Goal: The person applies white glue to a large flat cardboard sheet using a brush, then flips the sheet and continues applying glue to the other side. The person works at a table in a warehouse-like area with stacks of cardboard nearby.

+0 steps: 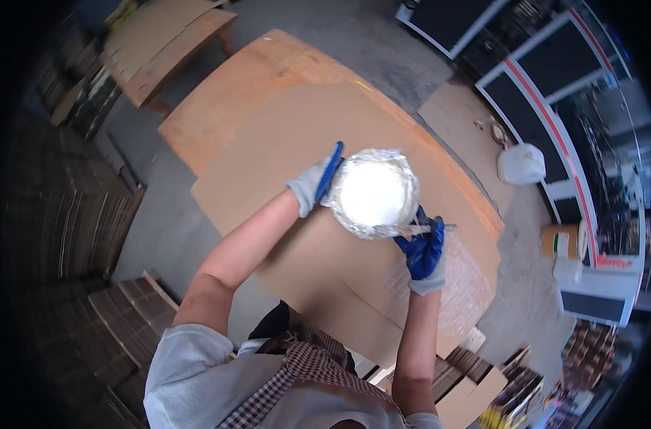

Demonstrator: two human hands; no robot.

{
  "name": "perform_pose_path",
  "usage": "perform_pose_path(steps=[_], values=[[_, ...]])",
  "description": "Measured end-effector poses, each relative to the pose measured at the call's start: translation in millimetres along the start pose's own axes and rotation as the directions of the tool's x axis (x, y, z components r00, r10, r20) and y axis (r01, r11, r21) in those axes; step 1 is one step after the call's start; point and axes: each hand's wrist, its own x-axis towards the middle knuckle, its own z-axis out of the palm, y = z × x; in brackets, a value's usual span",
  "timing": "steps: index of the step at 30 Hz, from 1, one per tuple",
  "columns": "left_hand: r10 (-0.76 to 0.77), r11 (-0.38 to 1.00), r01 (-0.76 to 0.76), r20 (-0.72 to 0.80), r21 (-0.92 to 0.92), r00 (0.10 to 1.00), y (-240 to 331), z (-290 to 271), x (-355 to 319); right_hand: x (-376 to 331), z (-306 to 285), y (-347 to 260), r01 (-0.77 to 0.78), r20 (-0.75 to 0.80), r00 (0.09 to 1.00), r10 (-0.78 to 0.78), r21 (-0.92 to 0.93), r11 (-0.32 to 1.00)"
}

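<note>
Bundle (pixel 374 191), round, one: bright white face, crinkled silver wrap around rim. Location: over cardboard sheet (pixel 268 146) on wooden bench (pixel 215 107); resting or raised, cannot tell. Left hand (pixel 321 182), gloved: fingers straight, flat against bundle's left side. Right hand (pixel 423 252), gloved: closed around slim tool (pixel 415 229), beside bundle's lower-right rim. White jug (pixel 521 164): on floor, right.

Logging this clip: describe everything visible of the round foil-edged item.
The round item has a glaring white middle and a crinkled, silvery, foil-like rim. It lies or is held, white face toward the camera, over brown cardboard. The left hand meets its left edge; the right hand is at its lower right.
</note>
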Motion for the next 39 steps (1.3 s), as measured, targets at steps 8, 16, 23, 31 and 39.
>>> perform_pose_path(steps=[8,16,23,31,39], values=[[0.178,0.983,-0.135,-0.456,0.126,0.872,-20.8,67.3,-181.8,-38.5,39.4,-52.9,-0.228,0.349,0.893,0.285,-0.195,0.954],[0.03,0.933,-0.323,-0.863,-0.156,0.505,1.8,213.0,-245.0,22.4,69.6,-121.1,-0.638,0.344,0.573,0.744,-0.384,0.668],[-0.135,0.707,-0.58,-0.882,-0.405,0.451,-28.5,134.6,-243.1,113.4,126.7,-42.6,-0.699,0.303,0.296,0.906,-0.577,0.422],[-0.276,0.588,-0.717,-0.926,-0.374,0.257,-24.3,-127.4,-302.1,163.0,264.2,227.8,-0.772,0.31,0.115,0.944,-0.569,0.281],[-0.231,0.506,-0.789,-0.936,-0.35,0.266,-110.1,-466.9,-377.2,209.1,375.2,562.7,-0.676,0.264,0.088,0.961,-0.693,0.252]])
